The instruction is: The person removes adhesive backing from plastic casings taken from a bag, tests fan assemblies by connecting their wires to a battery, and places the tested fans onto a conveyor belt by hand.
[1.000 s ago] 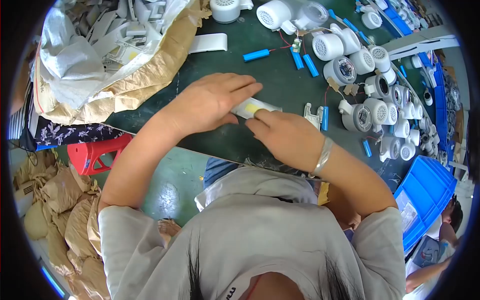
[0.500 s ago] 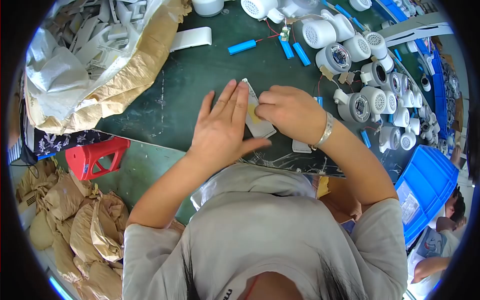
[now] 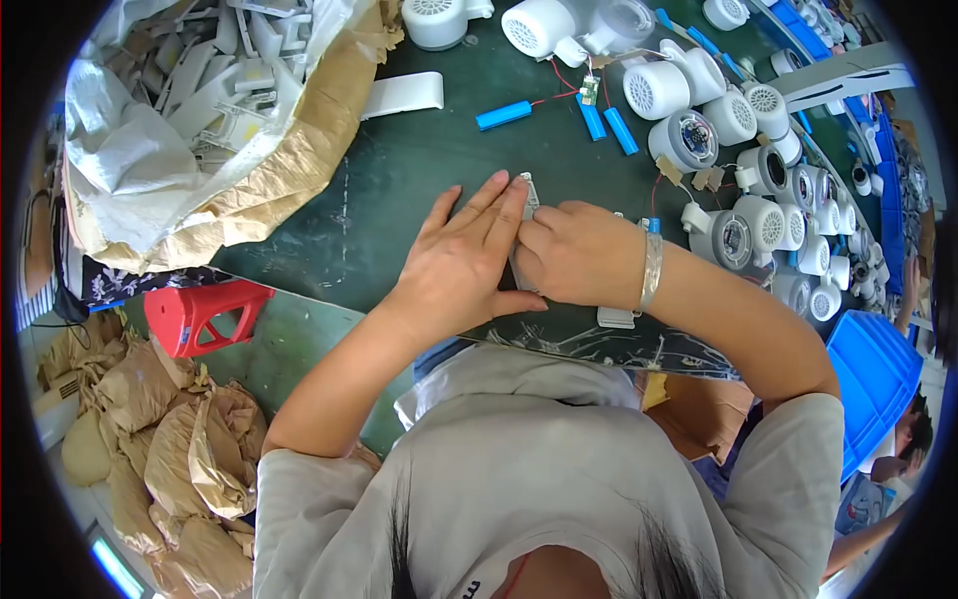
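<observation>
Resting on the dark green counter (image 3: 389,170) is a pale, narrow piece (image 3: 530,192), mostly hidden under two bare hands; its slim, light-coloured far end pokes out between them. The left hand (image 3: 449,262) lies over its side, grip open, fingers extended — the right hand (image 3: 584,256) curls at its other side, and whether that grip is closed on it cannot be told. Beyond sits a blue cylinder (image 3: 504,116).

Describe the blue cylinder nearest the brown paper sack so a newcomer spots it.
Right of the brown paper sack, on the dark green tabletop, is a flat white plastic strip. Right of that lies a slim, red-wired blue cylinder. Unlike the two blue cylinders farther right, it lies nearly crosswise in view.
</observation>
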The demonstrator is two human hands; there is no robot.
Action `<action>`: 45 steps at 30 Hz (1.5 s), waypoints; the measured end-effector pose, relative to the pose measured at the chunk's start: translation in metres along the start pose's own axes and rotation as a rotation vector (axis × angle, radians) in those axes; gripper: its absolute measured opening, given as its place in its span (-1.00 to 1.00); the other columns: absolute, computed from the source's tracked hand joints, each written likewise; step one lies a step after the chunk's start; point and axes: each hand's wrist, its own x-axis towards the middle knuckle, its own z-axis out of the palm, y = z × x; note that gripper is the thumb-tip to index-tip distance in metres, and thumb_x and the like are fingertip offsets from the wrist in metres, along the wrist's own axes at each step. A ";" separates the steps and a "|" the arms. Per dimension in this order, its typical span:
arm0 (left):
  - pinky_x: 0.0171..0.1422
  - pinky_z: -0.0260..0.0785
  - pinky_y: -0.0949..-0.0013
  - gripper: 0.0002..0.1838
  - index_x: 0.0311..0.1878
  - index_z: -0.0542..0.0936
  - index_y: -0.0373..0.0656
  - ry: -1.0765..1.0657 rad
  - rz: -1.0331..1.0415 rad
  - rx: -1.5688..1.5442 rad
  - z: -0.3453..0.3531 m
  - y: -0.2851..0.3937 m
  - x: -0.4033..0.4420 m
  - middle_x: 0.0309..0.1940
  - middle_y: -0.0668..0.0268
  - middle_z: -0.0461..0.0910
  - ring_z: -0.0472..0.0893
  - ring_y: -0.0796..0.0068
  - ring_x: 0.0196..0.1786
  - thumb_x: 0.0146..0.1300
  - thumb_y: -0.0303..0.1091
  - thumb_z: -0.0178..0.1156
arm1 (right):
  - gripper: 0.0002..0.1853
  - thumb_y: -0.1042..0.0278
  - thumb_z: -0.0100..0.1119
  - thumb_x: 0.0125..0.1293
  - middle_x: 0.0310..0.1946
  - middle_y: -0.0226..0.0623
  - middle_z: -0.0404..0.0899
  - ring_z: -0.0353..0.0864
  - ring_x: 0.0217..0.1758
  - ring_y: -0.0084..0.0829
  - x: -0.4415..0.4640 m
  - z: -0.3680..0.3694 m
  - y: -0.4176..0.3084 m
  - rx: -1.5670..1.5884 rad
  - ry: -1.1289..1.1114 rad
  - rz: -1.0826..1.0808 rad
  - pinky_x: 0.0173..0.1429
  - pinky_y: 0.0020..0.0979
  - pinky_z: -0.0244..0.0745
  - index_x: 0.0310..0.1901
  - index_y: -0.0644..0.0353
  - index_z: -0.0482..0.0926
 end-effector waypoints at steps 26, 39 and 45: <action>-0.32 0.44 0.32 -0.67 -0.25 0.51 -0.21 0.632 -0.113 0.079 -0.010 0.004 -0.026 -0.24 0.18 0.44 0.53 0.22 -0.31 -0.16 -0.52 0.35 | -0.90 0.58 0.07 0.22 -0.26 -0.28 0.54 0.58 -0.24 -0.53 -0.033 -0.036 -0.005 1.689 0.647 0.720 -0.16 -0.49 0.54 -0.24 0.35 0.54; 0.43 -0.08 0.02 -0.02 0.34 0.16 -0.12 -0.170 0.005 -0.108 -0.036 -0.050 -0.014 0.29 0.17 0.26 0.07 0.15 0.42 -0.15 0.02 0.38 | -0.92 0.48 0.08 0.00 -0.39 -0.22 0.43 0.52 -0.28 -0.24 0.036 -0.004 -0.015 0.450 0.175 0.229 -0.22 -0.31 0.48 -0.44 0.26 0.53; 0.44 -0.11 0.00 0.09 0.37 0.13 -0.07 -0.138 0.031 -0.057 -0.032 -0.053 -0.019 0.32 0.25 0.22 0.11 0.20 0.41 -0.30 -0.05 0.46 | -0.88 0.43 0.11 -0.05 -0.46 -0.27 0.34 0.48 -0.38 -0.35 0.045 0.001 -0.026 0.253 0.008 0.131 -0.32 -0.41 0.46 -0.44 0.24 0.45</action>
